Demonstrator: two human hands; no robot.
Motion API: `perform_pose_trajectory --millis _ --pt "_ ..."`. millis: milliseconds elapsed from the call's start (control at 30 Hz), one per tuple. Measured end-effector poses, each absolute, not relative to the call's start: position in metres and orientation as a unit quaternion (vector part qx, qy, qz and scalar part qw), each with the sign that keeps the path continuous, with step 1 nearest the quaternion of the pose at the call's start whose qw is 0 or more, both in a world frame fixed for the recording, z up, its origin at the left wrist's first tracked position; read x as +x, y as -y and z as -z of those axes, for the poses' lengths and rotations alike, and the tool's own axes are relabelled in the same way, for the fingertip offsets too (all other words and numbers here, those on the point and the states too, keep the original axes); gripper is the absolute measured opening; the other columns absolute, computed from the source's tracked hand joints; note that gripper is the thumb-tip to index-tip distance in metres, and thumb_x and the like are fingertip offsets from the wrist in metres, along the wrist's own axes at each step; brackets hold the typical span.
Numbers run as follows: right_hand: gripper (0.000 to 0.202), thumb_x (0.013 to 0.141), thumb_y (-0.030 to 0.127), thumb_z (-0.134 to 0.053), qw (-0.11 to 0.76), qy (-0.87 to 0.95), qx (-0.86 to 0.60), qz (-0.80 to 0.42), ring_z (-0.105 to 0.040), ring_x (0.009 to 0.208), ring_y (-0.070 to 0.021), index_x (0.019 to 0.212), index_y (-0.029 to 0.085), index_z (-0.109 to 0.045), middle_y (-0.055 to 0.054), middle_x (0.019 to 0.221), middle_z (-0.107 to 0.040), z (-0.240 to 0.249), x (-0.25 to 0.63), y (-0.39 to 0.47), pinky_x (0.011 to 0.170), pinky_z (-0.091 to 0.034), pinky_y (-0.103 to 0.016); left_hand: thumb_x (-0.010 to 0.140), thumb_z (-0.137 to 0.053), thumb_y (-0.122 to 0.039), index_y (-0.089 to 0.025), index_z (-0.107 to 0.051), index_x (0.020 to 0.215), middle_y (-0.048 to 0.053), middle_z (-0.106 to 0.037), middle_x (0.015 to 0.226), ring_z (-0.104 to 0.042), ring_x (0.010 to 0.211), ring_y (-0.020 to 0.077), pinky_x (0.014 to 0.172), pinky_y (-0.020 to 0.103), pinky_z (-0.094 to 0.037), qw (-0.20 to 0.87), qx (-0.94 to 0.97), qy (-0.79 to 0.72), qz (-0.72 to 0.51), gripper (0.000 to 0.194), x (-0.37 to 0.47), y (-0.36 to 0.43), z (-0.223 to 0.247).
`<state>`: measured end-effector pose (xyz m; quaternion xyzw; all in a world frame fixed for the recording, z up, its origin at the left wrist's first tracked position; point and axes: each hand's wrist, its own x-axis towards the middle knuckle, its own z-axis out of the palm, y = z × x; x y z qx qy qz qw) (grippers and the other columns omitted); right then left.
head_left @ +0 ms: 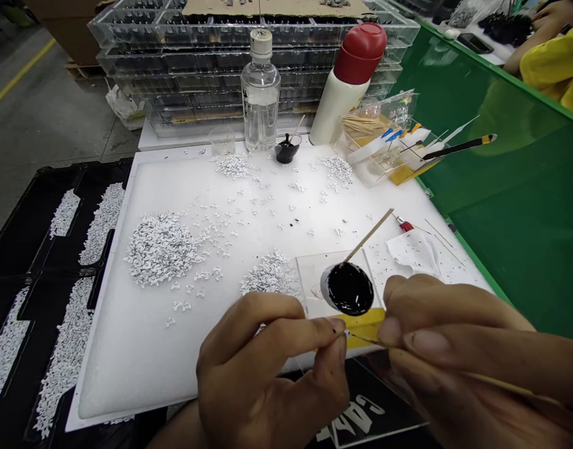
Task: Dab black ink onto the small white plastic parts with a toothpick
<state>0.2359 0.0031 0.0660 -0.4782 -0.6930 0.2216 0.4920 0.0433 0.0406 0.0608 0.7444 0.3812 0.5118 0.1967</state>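
Observation:
My left hand [272, 368] pinches a tiny white piece [346, 333] between thumb and forefinger, near the front edge of the white board. My right hand [473, 349] is closed around a thin stick [363, 338], its fine tip at the piece; whether the tip ends in bristles is too small to tell. Just beyond my fingers, a small cup of glossy black paint [350, 290] sits on a clear plate [309, 274], with a wooden stick [370, 234] standing in it. A pile of similar white pieces [270, 274] lies behind my left hand.
A larger heap of white pieces [162, 249] covers the white board's [127, 362] left. Behind stand a clear bottle [261, 93], a small dark cup [287, 149], a red-capped flask [345, 87] and a toothpick box [368, 146]. A green partition [515, 187] borders the right; a co-worker's yellow sleeve [555, 65] shows beyond.

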Motion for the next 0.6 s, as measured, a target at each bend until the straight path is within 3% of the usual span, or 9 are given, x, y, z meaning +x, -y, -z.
perform_pose_trajectory --millis 200,300,433,600 --pt "0.022 0.106 0.039 -0.076 0.475 0.701 -0.484 -0.220 -0.077 0.089 -0.0129 0.127 0.038 -0.069 0.003 0.098 -0.069 -0.062 0.237 0.000 0.080 -0.068 -0.026 0.087 -0.072 0.005 -0.016 -0.072 0.094 -0.007 -0.073 0.086 -0.071 0.073 0.0056 0.067 0.014 -0.063 0.184 0.746 -0.381 -0.514 0.023 0.040 -0.041 -0.061" --pt "0.016 0.107 0.041 -0.074 0.477 0.694 -0.495 -0.213 -0.075 0.084 -0.0105 0.122 0.036 -0.071 0.004 0.093 -0.067 -0.062 0.235 -0.001 0.080 -0.067 -0.023 0.086 -0.072 0.005 -0.018 -0.071 0.093 -0.006 -0.074 0.085 -0.072 0.071 0.0074 0.062 0.017 -0.063 0.179 0.745 -0.383 -0.516 0.025 0.041 -0.042 -0.062" --pt "0.014 0.106 0.039 -0.076 0.480 0.693 -0.493 -0.214 -0.075 0.087 -0.0083 0.118 0.032 -0.071 0.005 0.097 -0.070 -0.067 0.233 -0.006 0.083 -0.067 -0.019 0.088 -0.072 0.005 -0.017 -0.073 0.096 -0.007 -0.073 0.086 -0.071 0.074 0.0056 0.068 0.014 -0.063 0.201 0.737 -0.386 -0.517 0.024 0.043 -0.041 -0.062" --pt "0.033 0.092 -0.005 -0.078 0.534 0.713 -0.400 -0.218 -0.077 0.094 -0.0062 0.116 0.016 -0.071 0.003 0.106 -0.077 -0.075 0.232 -0.014 0.095 -0.065 -0.012 0.087 -0.072 0.005 -0.015 -0.073 0.093 -0.007 -0.071 0.088 -0.071 0.075 0.0054 0.070 0.014 -0.062 0.187 0.747 -0.384 -0.510 0.021 0.041 -0.041 -0.060"
